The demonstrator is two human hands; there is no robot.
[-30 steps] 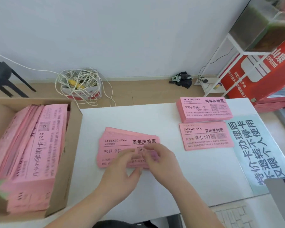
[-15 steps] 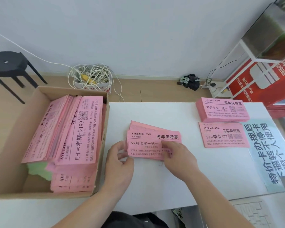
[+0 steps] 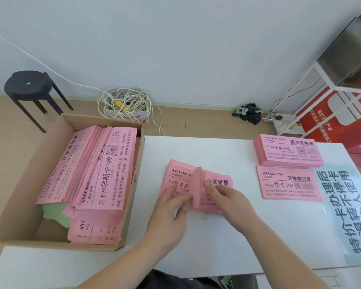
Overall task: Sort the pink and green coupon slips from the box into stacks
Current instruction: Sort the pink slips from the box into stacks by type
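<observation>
A loose bundle of pink slips [image 3: 180, 180] lies at the middle of the white table [image 3: 223, 243]. My left hand [image 3: 171, 213] rests on its near left part. My right hand [image 3: 227, 199] lifts several slips up on edge at the bundle's middle, fingers pinching them. Two sorted pink stacks sit at the right: a thick far stack [image 3: 288, 151] and a thin near stack [image 3: 289, 184]. The cardboard box [image 3: 19, 197] on the left holds many pink slips [image 3: 111, 167], with green slips [image 3: 54, 213] showing underneath.
A pale blue printed sheet [image 3: 342, 209] lies at the table's right edge. On the floor behind are a black stool [image 3: 28, 85], a tangle of white cable [image 3: 125, 103], a white rack [image 3: 313, 86] and a red carton [image 3: 338, 113].
The view has shifted so the box and stool show more fully. My right hand has raised several slips of the middle bundle onto their edge, and my left hand has moved onto the bundle.
</observation>
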